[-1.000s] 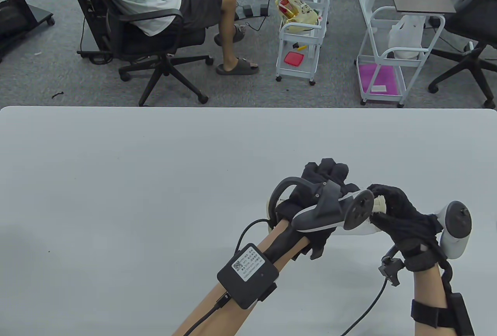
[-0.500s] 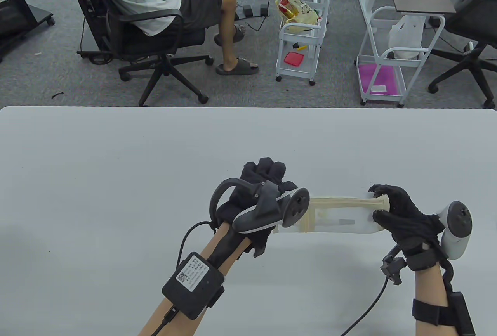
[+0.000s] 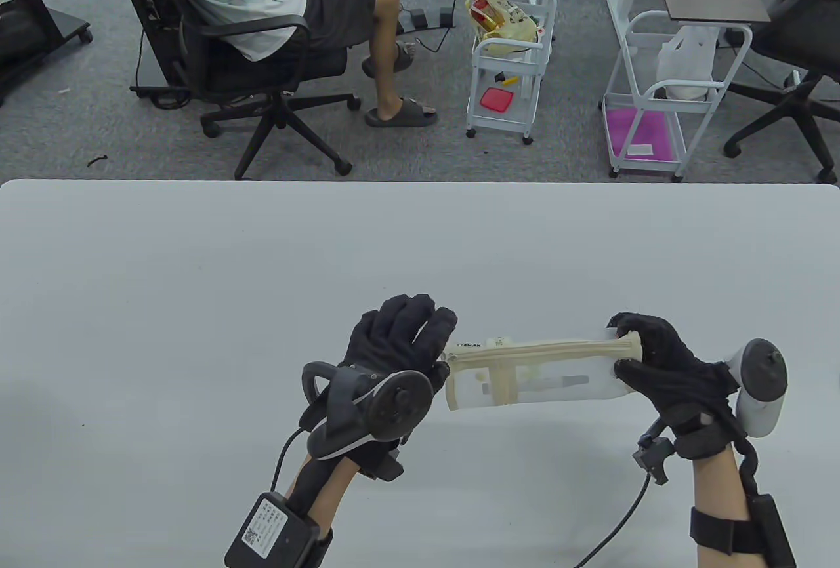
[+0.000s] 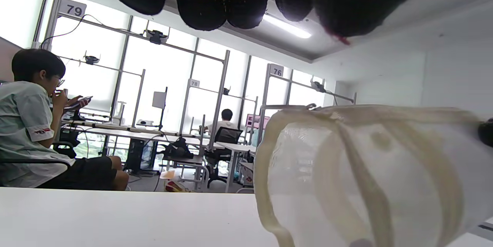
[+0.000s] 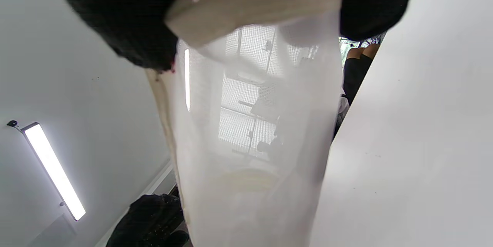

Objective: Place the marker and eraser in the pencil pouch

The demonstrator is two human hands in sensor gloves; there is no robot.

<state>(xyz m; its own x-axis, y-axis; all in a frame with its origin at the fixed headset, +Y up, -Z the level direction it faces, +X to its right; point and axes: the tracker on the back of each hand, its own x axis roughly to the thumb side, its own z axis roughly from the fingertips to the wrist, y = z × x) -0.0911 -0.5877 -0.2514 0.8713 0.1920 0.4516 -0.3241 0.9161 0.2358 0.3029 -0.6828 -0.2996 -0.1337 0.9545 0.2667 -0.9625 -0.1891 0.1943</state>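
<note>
The pencil pouch [image 3: 538, 374] is translucent white with a beige zipper along its top. It is held level just above the table [image 3: 197, 279]. My right hand [image 3: 646, 358] pinches its right end; the right wrist view shows those fingers [image 5: 115, 19] gripping the beige edge of the pouch [image 5: 250, 131]. My left hand [image 3: 403, 338] is at the pouch's left end with its fingers spread. In the left wrist view its fingers [image 4: 215, 0] hang above the pouch [image 4: 366, 177] without touching it. A pale marker [image 3: 558, 382] and a small block [image 3: 484, 388], probably the eraser, show faintly inside.
Beyond the table's far edge are a person on an office chair [image 3: 262, 63], two white wheeled carts [image 3: 505, 69] [image 3: 656, 102] and another chair [image 3: 800, 69]. Cables trail from both wrists toward the near edge.
My left hand slid left along the pouch's top, from beside my right hand to the left end, then spread its fingers. My right hand kept its pinch on the right end.
</note>
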